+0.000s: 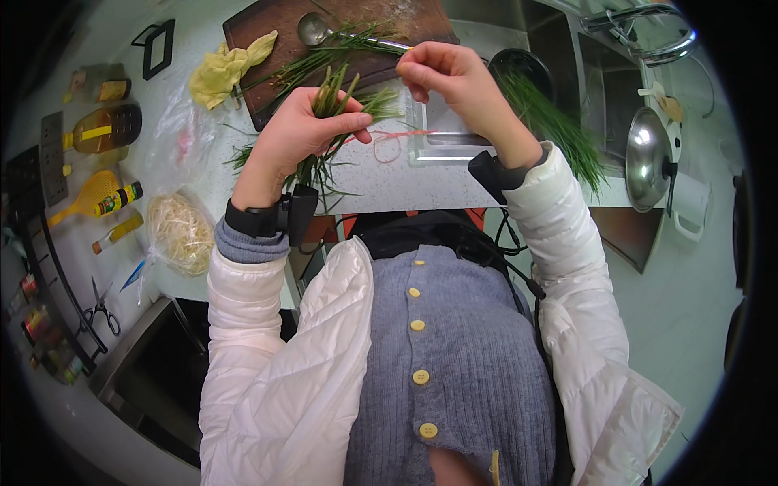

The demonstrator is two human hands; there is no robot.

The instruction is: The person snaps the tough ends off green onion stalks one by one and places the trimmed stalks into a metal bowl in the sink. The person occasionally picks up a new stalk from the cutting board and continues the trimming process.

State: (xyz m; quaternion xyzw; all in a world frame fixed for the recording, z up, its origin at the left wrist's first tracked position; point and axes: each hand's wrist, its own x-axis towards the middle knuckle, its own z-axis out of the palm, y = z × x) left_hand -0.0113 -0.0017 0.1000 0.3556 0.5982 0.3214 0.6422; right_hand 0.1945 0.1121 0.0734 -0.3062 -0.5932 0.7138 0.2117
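My left hand (296,139) is wrapped round a small bunch of green chives (332,91), their pale cut ends pointing right and their leaves hanging below. My right hand (452,77) hovers to its right, thumb and fingertips pinched together; whatever they hold, if anything, is too small to make out. Beneath them a thin pink string (389,151) lies looped on the counter beside a clear plastic tray (442,150). More chives (296,71) are strewn over the brown cutting board (247,32), where a metal ladle (312,29) rests. A larger heap of chives (559,134) lies right of my right wrist.
A crumpled yellow-green cloth or leaf (219,77) sits at the board's left. Bottles (105,130), a bag of pale strands (180,235) and scissors (100,308) line the left side. At right are a sink (559,32), faucet (640,32) and pan lid (648,158).
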